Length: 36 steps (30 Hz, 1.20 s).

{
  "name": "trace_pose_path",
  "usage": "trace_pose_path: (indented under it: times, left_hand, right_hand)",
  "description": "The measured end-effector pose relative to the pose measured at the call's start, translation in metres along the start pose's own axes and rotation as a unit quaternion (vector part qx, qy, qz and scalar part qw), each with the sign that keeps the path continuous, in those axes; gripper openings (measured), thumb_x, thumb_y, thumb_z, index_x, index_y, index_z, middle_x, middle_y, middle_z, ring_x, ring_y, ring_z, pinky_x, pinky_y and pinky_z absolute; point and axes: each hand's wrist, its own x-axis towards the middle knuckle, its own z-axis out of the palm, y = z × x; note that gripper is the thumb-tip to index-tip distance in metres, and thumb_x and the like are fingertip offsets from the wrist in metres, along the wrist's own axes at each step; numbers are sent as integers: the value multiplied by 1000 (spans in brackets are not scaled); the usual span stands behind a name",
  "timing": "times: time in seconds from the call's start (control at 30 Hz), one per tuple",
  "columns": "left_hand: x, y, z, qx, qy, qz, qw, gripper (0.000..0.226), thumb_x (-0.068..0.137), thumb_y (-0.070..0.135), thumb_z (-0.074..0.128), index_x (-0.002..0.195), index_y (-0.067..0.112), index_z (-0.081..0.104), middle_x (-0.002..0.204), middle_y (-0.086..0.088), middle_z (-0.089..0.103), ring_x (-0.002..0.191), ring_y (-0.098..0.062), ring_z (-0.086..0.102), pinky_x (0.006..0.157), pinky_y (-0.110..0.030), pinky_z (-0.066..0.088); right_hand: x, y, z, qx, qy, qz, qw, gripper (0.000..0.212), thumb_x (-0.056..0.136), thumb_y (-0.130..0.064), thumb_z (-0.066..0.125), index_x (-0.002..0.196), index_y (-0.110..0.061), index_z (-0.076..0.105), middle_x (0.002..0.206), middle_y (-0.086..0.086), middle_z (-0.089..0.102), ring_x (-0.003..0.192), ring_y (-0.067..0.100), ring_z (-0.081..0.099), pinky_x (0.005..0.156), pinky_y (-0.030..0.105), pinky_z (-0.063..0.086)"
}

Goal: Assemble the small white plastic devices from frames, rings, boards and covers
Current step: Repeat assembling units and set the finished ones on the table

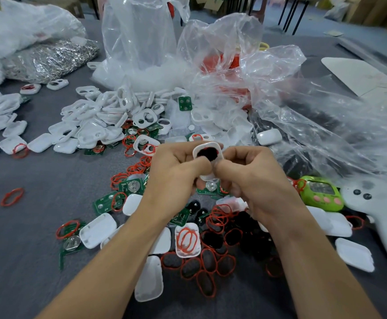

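In the head view, both hands meet over the grey table. The left hand and the right hand together pinch one white frame, thumbs pressed side by side on its near face and fingers curled behind it. The frame stands upright between the fingertips, with something dark showing in its opening.

Just below the right hand lies a tangle of red rings. Nearer the wrists, an upturned white cover has more rings lying in it. Left of the left hand rest green boards, and below them a closed cover.

Beyond both hands spreads a heap of loose frames, backed by crumpled clear plastic bags. Right of the right hand sit a green timer and a white controller.
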Motion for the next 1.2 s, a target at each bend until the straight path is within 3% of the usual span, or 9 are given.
trace_pose_path:
  times: [0.17, 0.37, 0.63, 0.8, 1.03, 1.2]
  left_hand:
    - [2, 1, 0, -13, -38, 14, 999, 37, 66, -2, 63, 97, 9, 80, 48, -13, 58, 38, -20, 47, 42, -23, 36]
    - [4, -2, 2, -40, -39, 12, 998, 39, 70, 0, 66, 101, 18, 81, 55, -14, 63, 42, -22, 53, 42, -23, 40]
    - [7, -1, -1, -35, 2, 0, 999, 40, 70, 1, 63, 98, 22, 81, 51, -7, 60, 41, -17, 49, 44, -22, 35]
    - [7, -2, -2, -44, 1, -27, 999, 37, 68, 7, 64, 99, 17, 81, 53, -11, 58, 42, -19, 47, 46, -26, 32]
    - [9, -5, 1, -39, 24, -10, 999, 28, 75, 9, 59, 93, -6, 75, 52, -9, 58, 42, -16, 48, 42, -22, 39]
    - [11, -9, -1, -10, 23, -11, 1000, 27, 74, 8, 60, 90, -7, 74, 51, -13, 55, 42, -19, 45, 44, -26, 38]
  right_hand:
    - [-3, -5, 2, 17, 37, -14, 999, 21, 71, -18, 73, 52, -18, 64, 44, 2, 49, 33, 6, 34, 36, 12, 25]
    - [-2, -3, 3, 31, 58, -45, 997, 42, 87, 1, 71, 50, -18, 65, 43, 2, 48, 33, 6, 34, 38, 15, 27]
    - [0, -1, 1, 68, 15, -19, 997, 29, 93, -18, 72, 65, -14, 74, 55, 10, 63, 38, 17, 47, 40, 20, 34]
    - [-1, 0, 0, 58, -9, -24, 998, 20, 82, -26, 74, 68, -13, 75, 59, 13, 64, 43, 19, 50, 41, 21, 37]
    - [-2, 1, -1, 34, -4, -39, 999, 18, 89, -16, 72, 73, -8, 75, 61, 15, 65, 44, 22, 53, 42, 20, 39]
    - [-2, 4, 3, -8, 21, -57, 998, 23, 88, -20, 71, 67, -9, 74, 58, 15, 66, 40, 24, 54, 40, 23, 36]
